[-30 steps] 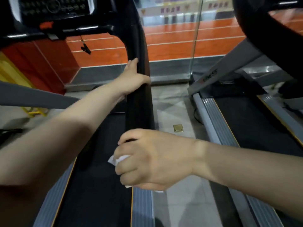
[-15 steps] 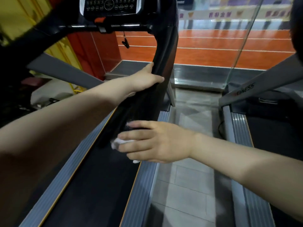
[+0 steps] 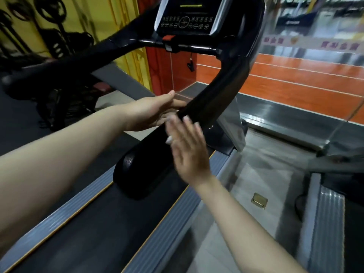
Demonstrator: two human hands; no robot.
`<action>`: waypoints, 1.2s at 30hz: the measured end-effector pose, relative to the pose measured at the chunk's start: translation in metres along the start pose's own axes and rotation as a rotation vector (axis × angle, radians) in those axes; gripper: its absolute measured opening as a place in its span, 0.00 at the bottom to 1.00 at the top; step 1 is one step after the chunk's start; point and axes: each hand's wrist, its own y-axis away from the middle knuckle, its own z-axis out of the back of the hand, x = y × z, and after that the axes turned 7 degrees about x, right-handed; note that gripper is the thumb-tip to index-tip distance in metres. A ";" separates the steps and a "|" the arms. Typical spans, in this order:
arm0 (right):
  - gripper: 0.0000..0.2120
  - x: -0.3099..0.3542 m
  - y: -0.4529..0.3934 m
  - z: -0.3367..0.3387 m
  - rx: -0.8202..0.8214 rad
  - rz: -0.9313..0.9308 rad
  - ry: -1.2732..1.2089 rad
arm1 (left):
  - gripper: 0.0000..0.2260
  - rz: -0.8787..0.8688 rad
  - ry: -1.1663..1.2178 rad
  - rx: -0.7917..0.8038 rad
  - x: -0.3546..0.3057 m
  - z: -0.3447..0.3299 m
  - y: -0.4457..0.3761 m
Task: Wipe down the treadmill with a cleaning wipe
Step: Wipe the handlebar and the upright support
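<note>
Right hand (image 3: 188,152) flat on wipe (image 3: 169,139), handrail (image 3: 199,115)

a gym: treadmill (image 3: 216,99), weight plates (image 3: 49,10)

Glossy black plastic handrail (image 3: 208,107); ribbed side rail (image 3: 171,219).

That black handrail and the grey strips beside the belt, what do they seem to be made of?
The handrail looks like glossy black plastic or a coated padding: light glints off its rounded end. The grey side strips look like ribbed matte rubber or plastic, lined with fine grooves and edged by a thin orange line. Neither is certain from looks alone.
</note>
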 end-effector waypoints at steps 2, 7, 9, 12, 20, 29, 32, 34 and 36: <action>0.23 -0.060 -0.022 0.008 -0.087 -0.369 -0.097 | 0.29 -0.023 0.082 -0.051 -0.005 0.000 0.000; 0.28 -0.039 -0.026 -0.011 -0.169 -0.330 -0.329 | 0.34 -0.002 0.189 -0.116 -0.020 0.019 -0.027; 0.27 -0.014 -0.006 -0.010 -0.017 0.031 -0.274 | 0.34 0.021 0.203 -0.062 -0.021 0.026 -0.045; 0.24 -0.045 -0.020 -0.002 0.070 0.337 -0.067 | 0.32 0.066 0.184 -0.005 -0.028 0.022 -0.072; 0.23 -0.224 -0.104 0.019 -0.194 -0.457 -0.421 | 0.22 0.019 -0.130 -0.135 -0.055 0.010 -0.141; 0.24 -0.323 -0.133 0.026 -0.126 0.106 -0.238 | 0.25 0.054 -0.015 -0.318 -0.084 0.022 -0.236; 0.22 -0.417 -0.191 0.038 -0.256 -0.312 -0.402 | 0.25 0.089 -0.046 -0.371 -0.095 0.023 -0.253; 0.23 -0.453 -0.215 0.046 -0.293 -0.490 -0.517 | 0.25 0.111 -0.063 -0.394 -0.104 0.021 -0.260; 0.24 -0.445 -0.212 0.046 -0.253 -0.432 -0.564 | 0.25 0.135 -0.097 -0.418 -0.108 0.019 -0.267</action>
